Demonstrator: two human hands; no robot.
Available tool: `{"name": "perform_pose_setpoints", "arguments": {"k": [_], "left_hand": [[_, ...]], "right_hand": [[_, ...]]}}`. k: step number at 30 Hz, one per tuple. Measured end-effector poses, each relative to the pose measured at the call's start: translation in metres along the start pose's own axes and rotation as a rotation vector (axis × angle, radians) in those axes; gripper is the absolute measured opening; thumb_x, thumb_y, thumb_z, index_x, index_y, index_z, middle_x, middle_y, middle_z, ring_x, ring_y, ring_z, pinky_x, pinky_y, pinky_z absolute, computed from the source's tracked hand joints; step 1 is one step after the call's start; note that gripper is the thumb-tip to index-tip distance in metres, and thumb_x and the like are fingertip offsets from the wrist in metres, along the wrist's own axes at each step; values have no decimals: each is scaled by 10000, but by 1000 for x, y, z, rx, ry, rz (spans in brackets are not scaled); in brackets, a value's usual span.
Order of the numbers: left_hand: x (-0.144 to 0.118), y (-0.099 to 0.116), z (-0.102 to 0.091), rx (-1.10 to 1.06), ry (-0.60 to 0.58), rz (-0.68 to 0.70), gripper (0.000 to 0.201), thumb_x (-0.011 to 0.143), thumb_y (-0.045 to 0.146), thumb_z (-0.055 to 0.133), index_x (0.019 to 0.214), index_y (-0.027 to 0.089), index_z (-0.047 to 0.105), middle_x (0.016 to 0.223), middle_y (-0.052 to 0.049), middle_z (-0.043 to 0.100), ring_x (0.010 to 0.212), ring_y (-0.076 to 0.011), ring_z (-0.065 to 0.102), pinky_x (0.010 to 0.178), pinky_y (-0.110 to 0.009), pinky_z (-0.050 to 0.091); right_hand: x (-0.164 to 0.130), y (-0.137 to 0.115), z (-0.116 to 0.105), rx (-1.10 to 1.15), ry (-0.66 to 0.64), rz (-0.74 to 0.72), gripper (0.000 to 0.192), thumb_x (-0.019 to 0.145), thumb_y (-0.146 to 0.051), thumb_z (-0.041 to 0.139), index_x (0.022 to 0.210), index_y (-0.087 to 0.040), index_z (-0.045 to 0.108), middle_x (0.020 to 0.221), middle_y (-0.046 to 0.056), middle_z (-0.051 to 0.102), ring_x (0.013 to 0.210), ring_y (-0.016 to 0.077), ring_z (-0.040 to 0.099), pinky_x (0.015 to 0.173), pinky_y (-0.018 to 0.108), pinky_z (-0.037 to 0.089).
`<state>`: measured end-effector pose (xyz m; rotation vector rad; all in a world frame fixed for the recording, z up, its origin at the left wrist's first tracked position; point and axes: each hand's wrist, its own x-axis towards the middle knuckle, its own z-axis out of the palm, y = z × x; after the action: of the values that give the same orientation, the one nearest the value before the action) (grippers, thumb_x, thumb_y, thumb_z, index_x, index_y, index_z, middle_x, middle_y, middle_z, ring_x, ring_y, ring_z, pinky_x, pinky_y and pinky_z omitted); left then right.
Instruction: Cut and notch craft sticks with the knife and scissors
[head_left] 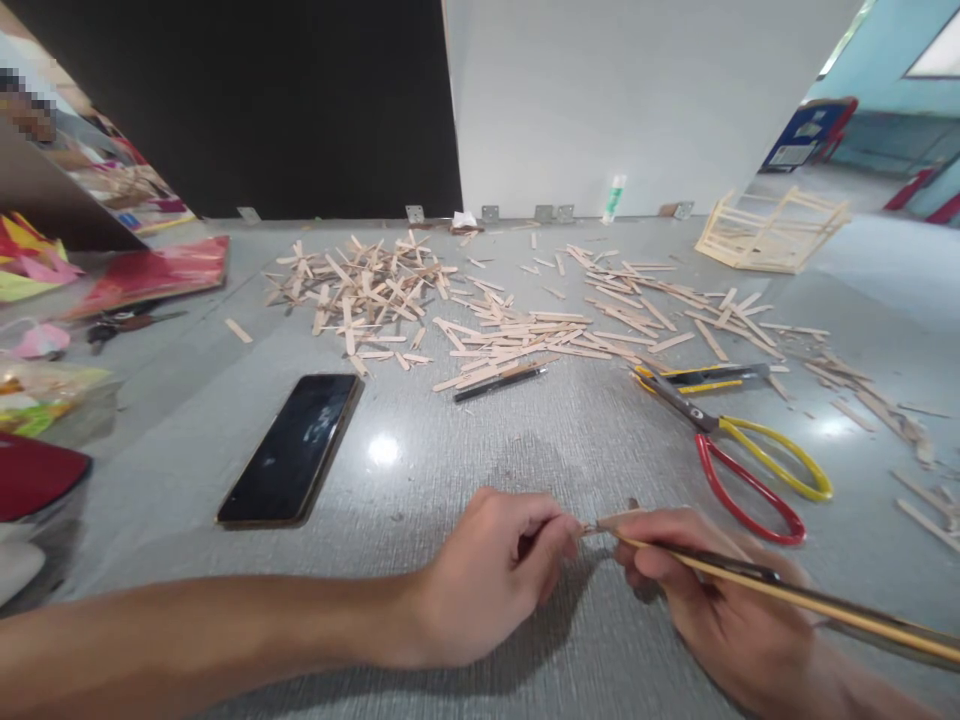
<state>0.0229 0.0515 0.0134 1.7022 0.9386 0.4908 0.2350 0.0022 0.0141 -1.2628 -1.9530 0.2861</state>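
Bare table [420,470] lies ahead, flanked by phone [291,450] and scissors [739,450] (scattered sticks [517,330] beyond).

Small wooden stick piece [611,522] — a short, pale sliver of craft stick, lying roughly level just above the grey desk [420,470], near its front edge. Its left end is pinched between the fingertips of the left hand [491,580]; its right end disappears under the fingers of the right hand [712,600]. Long thin tool [810,600] — a slender shaft, yellow with a dark stripe, gripped pen-fashion in the right hand. Its tip meets the stick piece between the two hands; the shaft slopes down to the right and leaves the picture at the right edge. What kind of tool it is cannot be told.
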Motion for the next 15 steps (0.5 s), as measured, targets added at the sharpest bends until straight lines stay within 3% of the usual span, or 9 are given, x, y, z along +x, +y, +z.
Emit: {"name": "perform_pose_setpoints", "arguments": {"k": [7,15], "left_hand": [[0,-1,-1,46,-2,53,369,1044,255,474,737,156,651,514,52,527,465,-70,444,499,-186,332],[1,1,-2,87,-12,109,426,1034,230,459,614,175,499,516,57,455,484,-76,389,505,-212,288]], "right_hand": [[1,0,4,50,22,-29,310,1095,-486,488,985,-259,669,605,-78,677,445,86,637,480,172,505],[-5,4,7,86,17,-32,237,1093,-453,512,1042,-284,670,621,-78,703,462,107,670,504,202,538]]}}
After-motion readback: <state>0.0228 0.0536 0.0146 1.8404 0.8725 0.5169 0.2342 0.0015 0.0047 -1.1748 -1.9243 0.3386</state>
